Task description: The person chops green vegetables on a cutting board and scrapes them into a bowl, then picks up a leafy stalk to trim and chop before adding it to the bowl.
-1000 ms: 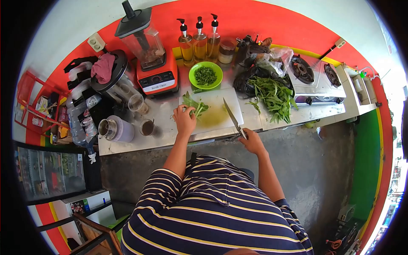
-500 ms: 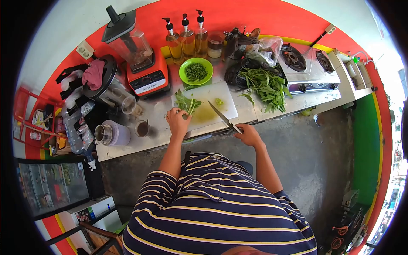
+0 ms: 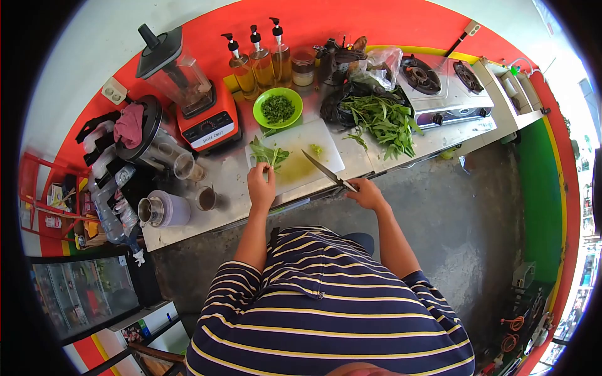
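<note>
Where the white, flat, rectangular cutting board (image 3: 307,147) lies on the dull steel table (image 3: 376,164), the left hand (image 3: 261,186) presses fingers down onto a small bunch of green leaves (image 3: 268,153) at the board's left edge, closed loosely on the stems. The leaves are long, pointed and limp, fanned toward the blender. The right hand (image 3: 366,193) is wrapped tight around the handle of a knife (image 3: 326,170), whose narrow shiny blade slants up and left over the board, its tip near the middle, apart from the bunch. A pale green stain marks the board's centre, with a small clump of cut greens (image 3: 316,149) near its far side. Just behind the board stands a round, glossy green bowl (image 3: 278,108) holding chopped herbs. To the right a loose heap of leafy stalks (image 3: 382,122) spills from a black plastic bag. An orange-based blender (image 3: 191,94) with a clear jar stands behind on the left.
</note>
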`<state>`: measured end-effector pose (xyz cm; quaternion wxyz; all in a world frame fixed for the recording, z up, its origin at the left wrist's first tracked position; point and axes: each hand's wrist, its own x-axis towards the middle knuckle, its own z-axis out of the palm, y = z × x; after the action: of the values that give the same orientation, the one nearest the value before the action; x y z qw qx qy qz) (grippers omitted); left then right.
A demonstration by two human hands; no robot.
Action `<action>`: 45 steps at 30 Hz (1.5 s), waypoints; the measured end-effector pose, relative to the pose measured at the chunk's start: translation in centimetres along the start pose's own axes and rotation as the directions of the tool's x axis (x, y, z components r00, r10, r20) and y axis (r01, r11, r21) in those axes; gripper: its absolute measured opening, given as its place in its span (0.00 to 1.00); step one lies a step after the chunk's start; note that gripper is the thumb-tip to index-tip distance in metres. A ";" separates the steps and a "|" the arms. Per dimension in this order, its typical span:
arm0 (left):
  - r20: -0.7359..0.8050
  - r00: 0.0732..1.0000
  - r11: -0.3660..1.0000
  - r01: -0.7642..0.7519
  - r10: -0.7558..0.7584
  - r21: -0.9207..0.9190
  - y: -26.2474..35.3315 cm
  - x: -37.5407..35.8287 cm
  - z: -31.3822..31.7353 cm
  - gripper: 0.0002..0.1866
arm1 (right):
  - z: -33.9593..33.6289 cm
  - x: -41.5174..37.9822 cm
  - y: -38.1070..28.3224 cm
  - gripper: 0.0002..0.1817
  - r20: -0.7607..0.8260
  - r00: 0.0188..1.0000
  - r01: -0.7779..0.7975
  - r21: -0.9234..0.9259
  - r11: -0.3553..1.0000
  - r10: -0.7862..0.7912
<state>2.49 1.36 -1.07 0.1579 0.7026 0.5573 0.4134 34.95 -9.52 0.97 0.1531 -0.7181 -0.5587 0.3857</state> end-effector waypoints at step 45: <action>0.386 0.846 0.883 -0.448 0.368 0.141 2.3 -0.2 6.6 0.17 | 7.2 3.7 -8.8 0.10 -0.158 0.987 -0.084 -0.455 0.886 0.013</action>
<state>9.02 1.98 -3.63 0.0813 0.8805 0.4004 0.2405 23.96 -4.70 0.54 0.0104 -0.7746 -0.6029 0.1908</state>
